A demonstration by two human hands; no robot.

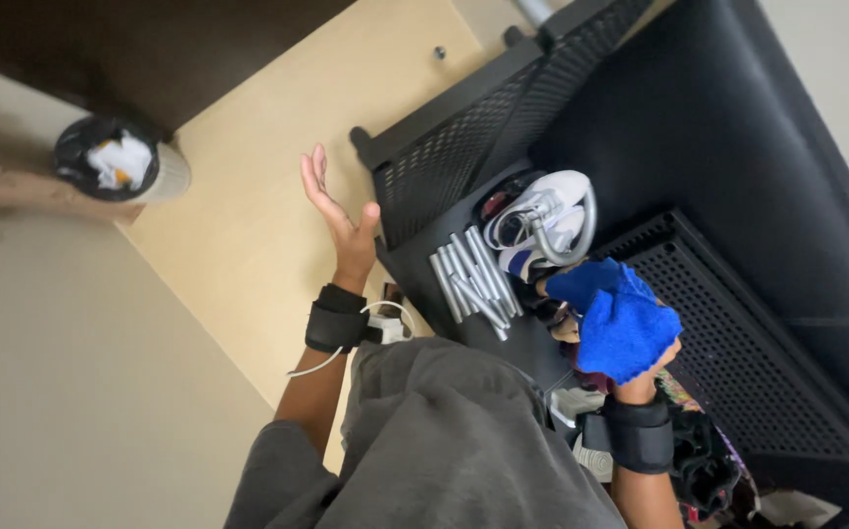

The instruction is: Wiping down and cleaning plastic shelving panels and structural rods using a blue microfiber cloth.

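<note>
A person's right hand (652, 364) grips a bunched blue cloth (620, 318) just beside a white sneaker (540, 217) on a black rack (738, 323). The left hand (338, 211), open and empty, hovers farther from the sneaker, across grey rods (473, 282).

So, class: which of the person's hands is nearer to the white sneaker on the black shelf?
Right. The right hand, gripping a blue cloth, sits just below the white sneaker. The left hand is open and empty, farther off over the pale wooden surface, beyond the shelf's mesh panel.
</note>
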